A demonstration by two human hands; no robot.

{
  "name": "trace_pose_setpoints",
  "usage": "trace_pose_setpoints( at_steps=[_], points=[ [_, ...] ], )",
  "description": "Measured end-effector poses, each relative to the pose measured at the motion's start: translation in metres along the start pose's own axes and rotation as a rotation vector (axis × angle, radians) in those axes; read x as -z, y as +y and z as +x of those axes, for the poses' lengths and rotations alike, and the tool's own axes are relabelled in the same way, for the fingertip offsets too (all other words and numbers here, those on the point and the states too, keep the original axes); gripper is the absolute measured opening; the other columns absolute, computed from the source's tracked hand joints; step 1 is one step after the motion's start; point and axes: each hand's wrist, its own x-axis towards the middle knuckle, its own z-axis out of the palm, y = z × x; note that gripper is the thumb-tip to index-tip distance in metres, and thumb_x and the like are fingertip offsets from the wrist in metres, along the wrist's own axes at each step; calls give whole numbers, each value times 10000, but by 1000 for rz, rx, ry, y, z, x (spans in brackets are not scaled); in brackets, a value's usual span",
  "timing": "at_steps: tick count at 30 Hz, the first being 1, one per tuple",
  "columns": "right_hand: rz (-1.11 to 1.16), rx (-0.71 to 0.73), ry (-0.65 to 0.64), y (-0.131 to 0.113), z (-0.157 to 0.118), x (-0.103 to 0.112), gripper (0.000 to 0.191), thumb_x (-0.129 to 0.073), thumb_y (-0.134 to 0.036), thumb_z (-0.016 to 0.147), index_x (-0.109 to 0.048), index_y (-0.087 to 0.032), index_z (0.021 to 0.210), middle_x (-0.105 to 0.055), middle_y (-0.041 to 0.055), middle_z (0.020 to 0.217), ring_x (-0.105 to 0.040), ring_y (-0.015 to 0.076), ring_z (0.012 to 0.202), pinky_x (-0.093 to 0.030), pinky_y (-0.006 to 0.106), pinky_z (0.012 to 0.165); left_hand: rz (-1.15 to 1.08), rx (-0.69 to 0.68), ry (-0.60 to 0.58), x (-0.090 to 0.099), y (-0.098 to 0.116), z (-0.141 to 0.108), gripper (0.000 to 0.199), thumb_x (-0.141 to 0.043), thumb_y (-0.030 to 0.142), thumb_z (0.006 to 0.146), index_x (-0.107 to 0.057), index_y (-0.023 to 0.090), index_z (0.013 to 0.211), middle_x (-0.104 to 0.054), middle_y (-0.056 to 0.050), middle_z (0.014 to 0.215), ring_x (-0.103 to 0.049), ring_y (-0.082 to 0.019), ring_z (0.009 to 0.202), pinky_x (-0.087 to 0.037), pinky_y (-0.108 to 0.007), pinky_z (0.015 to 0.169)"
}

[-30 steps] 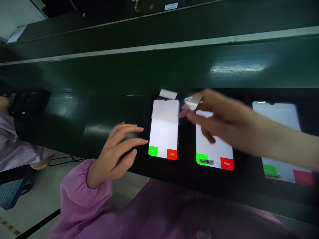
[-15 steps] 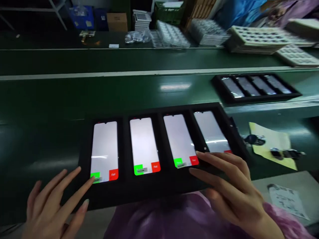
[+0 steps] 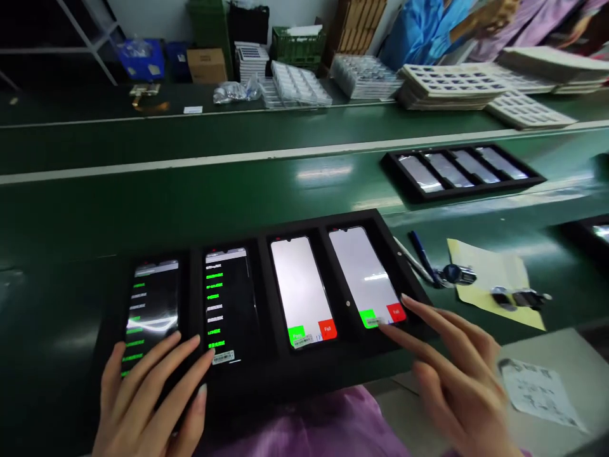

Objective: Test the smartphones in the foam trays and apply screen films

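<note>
Four phones in the black tray [image 3: 267, 304] right in front of me, on the near side of the green table [image 3: 190, 203]. My left hand [image 3: 147, 400] is over the tray's near left part: fingers spread and released, gripping nothing. Its index fingertip is at the near left corner of the second phone [image 3: 231, 308], just left of the barcode label [image 3: 223, 357]; the other fingers reach over the near end of the leftmost phone [image 3: 152, 304]. Can't tell how hard I press, if at all. Both those screens are dark, with lists of green and white text lines. My right hand [image 3: 466, 381] is at the near end of the rightmost phone [image 3: 366, 276], also loose, nothing grasped: index fingertip by the near edge, middle fingertip by the red Fail block [image 3: 396, 313]. Contact there unclear too. That screen and the third phone [image 3: 304, 285] are white, green block near left, red block near right. Right of the tray: blue pen [image 3: 424, 257], yellow sheet [image 3: 490, 273] with small dark metallic items at its left edge and near side. Second black tray [image 3: 409, 179] sits farther off to the right, four screens in it.
</note>
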Motion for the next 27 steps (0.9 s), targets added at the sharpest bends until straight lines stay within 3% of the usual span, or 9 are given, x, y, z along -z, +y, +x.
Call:
trace_pose_setpoints(
  at_steps=[3,5,7,10,13,17,21,24,27],
  points=[
    [155,127,52,-24,22,-18,362,-411,-417,1128,-725,-264,1224,-637,119,1439,-570,304,1251,-375,516,1034,123,-27,-4,-1,-1,14,405,-631,149,945,-675,218,1342,-703,-119,1325,-612,-288,1297,-178,-643,1331],
    [228,220,14,-40,36,-30,450,-398,-565,1110,-746,-281,1146,-674,81,1424,-593,277,1222,-347,500,1052,201,22,-27,0,-3,19,394,-611,170,967,-658,202,1358,-701,-127,1325,-593,-306,1317,-163,-653,1324],
    [260,249,-22,-44,46,-34,466,-409,-599,1095,-752,-284,1087,-687,55,1429,-604,274,1228,-337,497,1062,274,76,-63,0,-4,25,389,-590,201,991,-637,196,1377,-693,-128,1347,-567,-327,1351,-161,-666,1315],
    [263,250,17,-21,53,-26,364,-433,-474,1115,-744,-286,1144,-664,71,1449,-610,301,1234,-390,505,1025,349,123,-116,0,-5,38,380,-563,251,1020,-621,223,1394,-671,-115,1401,-536,-352,1396,-162,-696,1300],
    [176,121,61,18,57,-13,312,-440,-312,1096,-730,-289,1210,-643,81,1458,-609,326,1225,-413,523,988,355,147,-134,-6,-5,54,367,-525,284,1041,-635,246,1389,-642,-123,1453,-525,-385,1410,-165,-765,1265],
    [38,0,-2,51,63,-16,391,-395,-301,1097,-753,-304,1256,-650,67,1442,-614,305,1217,-451,508,967,319,148,-146,-20,-5,69,369,-486,304,1053,-683,248,1360,-617,-156,1482,-526,-453,1398,-142,-873,1190],
    [-120,41,-40,47,73,-31,385,-428,-409,1107,-777,-282,1208,-639,93,1459,-601,341,1243,-429,523,951,302,189,-122,-14,-14,57,397,-505,328,1045,-648,286,1413,-603,-135,1514,-520,-439,1420,-139,-837,1229],
    [-47,129,-10,30,84,-32,334,-456,-368,1104,-745,-254,1225,-630,105,1474,-614,330,1233,-415,515,962,337,288,-95,6,-32,34,458,-522,322,1037,-563,312,1493,-643,-111,1472,-548,-387,1411,-178,-753,1277],
    [59,216,18,19,95,-28,313,-469,-338,1094,-684,-250,1304,-624,109,1489,-619,330,1244,-423,511,965,412,386,-102,25,-53,12,434,-531,343,1038,-569,344,1470,-682,-90,1416,-582,-370,1373,-171,-747,1278]
  ],
)
